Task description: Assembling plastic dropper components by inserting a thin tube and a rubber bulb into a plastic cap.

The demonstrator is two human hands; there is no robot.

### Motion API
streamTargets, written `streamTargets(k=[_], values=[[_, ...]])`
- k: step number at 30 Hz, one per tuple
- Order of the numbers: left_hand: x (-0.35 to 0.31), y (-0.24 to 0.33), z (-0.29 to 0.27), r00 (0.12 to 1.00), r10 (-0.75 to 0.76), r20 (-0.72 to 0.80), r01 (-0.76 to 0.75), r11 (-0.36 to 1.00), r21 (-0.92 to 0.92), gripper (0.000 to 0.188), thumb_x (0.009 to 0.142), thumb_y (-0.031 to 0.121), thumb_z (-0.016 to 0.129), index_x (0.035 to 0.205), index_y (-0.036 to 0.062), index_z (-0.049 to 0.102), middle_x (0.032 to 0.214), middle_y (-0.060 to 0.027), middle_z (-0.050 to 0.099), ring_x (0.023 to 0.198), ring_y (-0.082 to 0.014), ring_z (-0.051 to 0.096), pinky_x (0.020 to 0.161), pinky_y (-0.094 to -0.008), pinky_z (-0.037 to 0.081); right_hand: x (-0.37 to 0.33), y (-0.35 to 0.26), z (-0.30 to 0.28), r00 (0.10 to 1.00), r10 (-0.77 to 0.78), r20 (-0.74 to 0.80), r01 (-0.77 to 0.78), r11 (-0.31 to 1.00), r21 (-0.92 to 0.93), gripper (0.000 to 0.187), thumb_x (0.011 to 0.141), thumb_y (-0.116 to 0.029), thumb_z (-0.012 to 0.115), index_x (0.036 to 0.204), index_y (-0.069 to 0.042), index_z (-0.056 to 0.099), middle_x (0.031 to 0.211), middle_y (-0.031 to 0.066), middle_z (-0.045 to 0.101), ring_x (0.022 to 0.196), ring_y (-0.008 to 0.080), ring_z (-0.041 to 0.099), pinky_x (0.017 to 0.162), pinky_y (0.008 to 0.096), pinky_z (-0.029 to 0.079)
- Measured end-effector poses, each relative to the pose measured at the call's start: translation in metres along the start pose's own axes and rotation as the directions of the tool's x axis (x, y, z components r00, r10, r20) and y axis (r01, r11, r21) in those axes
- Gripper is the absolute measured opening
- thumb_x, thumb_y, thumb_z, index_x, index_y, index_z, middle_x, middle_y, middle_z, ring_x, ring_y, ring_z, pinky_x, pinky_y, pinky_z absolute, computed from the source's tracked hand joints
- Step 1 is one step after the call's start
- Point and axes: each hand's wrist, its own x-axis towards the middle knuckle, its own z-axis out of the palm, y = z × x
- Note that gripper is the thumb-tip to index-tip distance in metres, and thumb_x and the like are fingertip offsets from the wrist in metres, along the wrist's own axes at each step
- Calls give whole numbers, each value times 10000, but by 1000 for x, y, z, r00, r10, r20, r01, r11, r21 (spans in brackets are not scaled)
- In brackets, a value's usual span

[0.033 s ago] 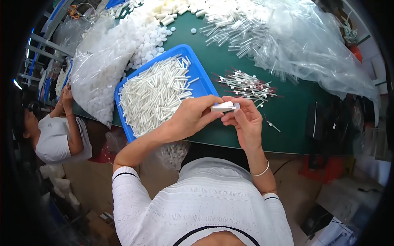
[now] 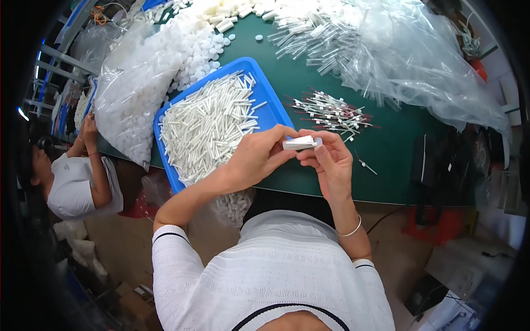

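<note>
In front of my body, over the table's near edge, both hands meet at a small white plastic piece (image 2: 298, 143). Thumb and fingers of my left hand (image 2: 256, 157) pinch its left end. The fingers of my right hand (image 2: 331, 160) close on its right end, where a small translucent part (image 2: 317, 142) shows. My fingers cover part of both, so how they join cannot be made out. Left of my hands lies a blue tray (image 2: 273, 107) heaped with short white tubes (image 2: 207, 127). Beyond my right hand is a loose pile of thin white-and-dark-red pieces (image 2: 334, 113).
A single thin piece (image 2: 365, 165) lies right of my hand on the green table (image 2: 397, 182). At the back are white discs (image 2: 196, 49), clear tubes (image 2: 320, 47) and a large clear bag (image 2: 419, 66). A full bag (image 2: 132, 99) stands left, near another person (image 2: 83, 182).
</note>
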Motion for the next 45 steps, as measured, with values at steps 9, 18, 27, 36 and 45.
streamTargets(k=[9,18,27,36,45], values=[[-28,-17,26,978,197,-74,-177,961,213,192,831,-21,647,1021,5,647,856,-127,674,692,-192,665,610,-273,507,-31,-2,-12,991,136,-10,-136,990,40,265,943,-122,586,1159,29,558,1143,191,632,941,220,673,784,271,571],[-13,0,28,996,67,-62,-63,996,67,251,860,50,655,1101,27,591,826,-125,672,729,-233,687,652,-292,537,-27,-6,-23,960,-266,90,250,662,-706,267,773,-22,740,1014,-8,627,1007,100,669,904,224,658,795,320,534],[149,-69,-23,922,296,-249,-194,911,365,122,874,129,635,905,20,681,835,-101,657,755,-179,623,667,-302,494,-17,-26,-27,910,-377,172,321,380,-867,214,788,5,711,996,-4,659,900,113,668,728,202,624,644,273,490],[176,-66,-21,940,239,-245,-90,864,496,189,829,147,698,956,43,604,976,-118,650,880,-244,631,792,-337,501,-28,-35,-32,937,-343,71,217,410,-886,196,813,-26,704,1002,-18,649,888,80,658,753,154,596,694,260,468],[8,-6,30,920,-54,388,265,815,-515,331,981,160,527,1277,11,507,1014,-26,588,927,-62,534,796,-218,439,-26,-41,-32,953,-269,137,269,553,-788,196,839,-28,684,1033,-11,662,878,50,648,772,120,572,701,235,448]])
